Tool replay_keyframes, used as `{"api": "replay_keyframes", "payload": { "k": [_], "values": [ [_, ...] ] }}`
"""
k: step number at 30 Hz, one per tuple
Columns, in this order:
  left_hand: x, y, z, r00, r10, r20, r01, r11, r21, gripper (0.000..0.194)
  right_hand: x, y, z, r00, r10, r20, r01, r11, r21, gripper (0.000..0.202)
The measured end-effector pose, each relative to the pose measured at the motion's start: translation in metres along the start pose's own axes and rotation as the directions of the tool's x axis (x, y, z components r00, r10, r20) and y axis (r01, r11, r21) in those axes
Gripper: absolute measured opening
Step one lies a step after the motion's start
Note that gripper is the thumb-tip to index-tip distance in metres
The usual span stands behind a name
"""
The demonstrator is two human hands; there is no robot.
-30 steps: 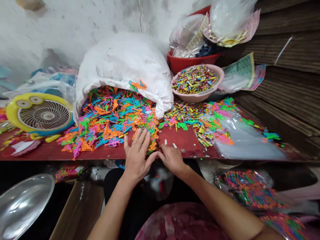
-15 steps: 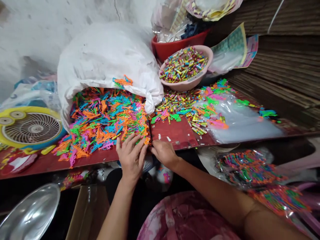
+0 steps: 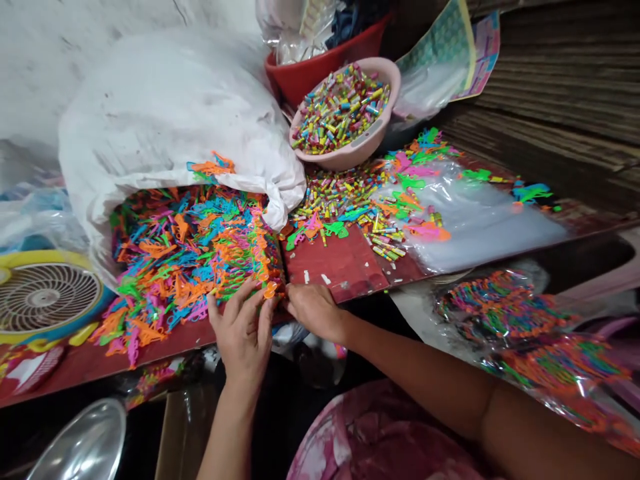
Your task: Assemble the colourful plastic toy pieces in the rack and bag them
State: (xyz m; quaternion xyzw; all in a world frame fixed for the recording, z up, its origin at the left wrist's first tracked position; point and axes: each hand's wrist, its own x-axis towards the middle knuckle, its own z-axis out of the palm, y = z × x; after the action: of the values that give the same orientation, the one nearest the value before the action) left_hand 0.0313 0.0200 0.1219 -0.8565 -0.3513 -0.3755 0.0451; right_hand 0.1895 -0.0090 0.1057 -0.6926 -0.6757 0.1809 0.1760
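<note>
A neat row of small plastic toy guns [image 3: 265,257], with orange pieces along its edge, lies at the front of a loose multicoloured pile [image 3: 175,247] spilling from a white sack [image 3: 190,113]. My left hand [image 3: 245,327] curls over the near end of the row, its thumb and fingertips against an orange toy gun [image 3: 271,289]. My right hand [image 3: 316,311] is closed beside that end, its fingertips touching the row's right side. Whatever those right fingers pinch is hidden.
Behind stands a pink basin [image 3: 373,143] of small coloured tubes, with more tubes [image 3: 340,190] on the red tabletop [image 3: 340,257]. Clear plastic bags [image 3: 480,227] lie right. A yellow fan [image 3: 50,297] stands left. Filled bags [image 3: 505,310] and a metal bowl [image 3: 85,443] are below.
The view has shifted, so the table and sack appear further left. Both hands stay at the near end of the row, with only slight finger movement.
</note>
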Motion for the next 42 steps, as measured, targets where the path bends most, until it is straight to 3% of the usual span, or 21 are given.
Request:
{"api": "replay_keyframes", "payload": {
  "k": [3,6,9,13,16,20,22,26,30,34,40,42],
  "values": [
    [-0.003,0.003,-0.005,0.998,-0.006,-0.064,0.008,1.0,0.024,0.027,0.002,0.011,-0.009,0.999,0.014,0.04,-0.019,0.994,0.105,0.026],
    [-0.005,0.004,-0.009,0.991,-0.022,-0.134,0.03,0.998,0.058,0.047,0.003,0.023,-0.011,0.999,0.0,-0.044,0.01,0.977,0.213,0.033],
    [0.001,0.004,-0.008,0.994,-0.022,-0.105,0.028,0.998,0.056,0.054,0.003,0.028,-0.006,0.991,-0.055,-0.119,0.087,0.957,0.276,0.035],
    [0.012,0.008,0.0,0.999,-0.029,-0.03,0.029,0.999,-0.022,0.043,0.008,0.027,0.0,0.988,-0.062,-0.139,0.102,0.948,0.301,0.033],
    [0.018,0.011,0.002,0.996,-0.083,-0.033,0.08,0.993,-0.084,0.038,0.015,0.028,0.002,0.986,-0.059,-0.157,0.107,0.942,0.317,0.028],
    [0.033,0.011,-0.014,0.991,-0.133,0.027,0.133,0.991,-0.023,0.028,0.022,0.031,0.003,0.982,-0.088,-0.165,0.138,0.937,0.32,0.022],
    [0.045,0.009,-0.025,0.978,-0.179,0.109,0.177,0.984,0.022,0.024,0.024,0.033,0.004,0.979,-0.111,-0.169,0.161,0.934,0.319,0.02],
    [0.068,0.008,-0.043,0.88,-0.311,0.359,0.335,0.942,-0.002,0.022,0.027,0.035,0.006,0.97,-0.147,-0.194,0.208,0.915,0.346,0.017],
    [0.085,0.007,-0.045,0.787,-0.37,0.494,0.412,0.911,0.025,0.029,0.029,0.036,0.01,0.97,-0.143,-0.197,0.208,0.907,0.367,0.016],
    [0.097,0.004,-0.045,0.725,-0.361,0.586,0.358,0.925,0.127,0.036,0.028,0.036,0.01,0.97,-0.158,-0.183,0.215,0.908,0.359,0.017],
    [0.118,0.008,-0.043,0.556,-0.365,0.747,0.255,0.93,0.264,0.035,0.028,0.035,0.007,0.975,-0.171,-0.141,0.21,0.917,0.339,0.016],
    [0.122,0.012,-0.039,0.537,-0.364,0.761,0.232,0.931,0.282,0.032,0.029,0.034,0.008,0.974,-0.181,-0.136,0.218,0.911,0.349,0.014]
  ]
}}
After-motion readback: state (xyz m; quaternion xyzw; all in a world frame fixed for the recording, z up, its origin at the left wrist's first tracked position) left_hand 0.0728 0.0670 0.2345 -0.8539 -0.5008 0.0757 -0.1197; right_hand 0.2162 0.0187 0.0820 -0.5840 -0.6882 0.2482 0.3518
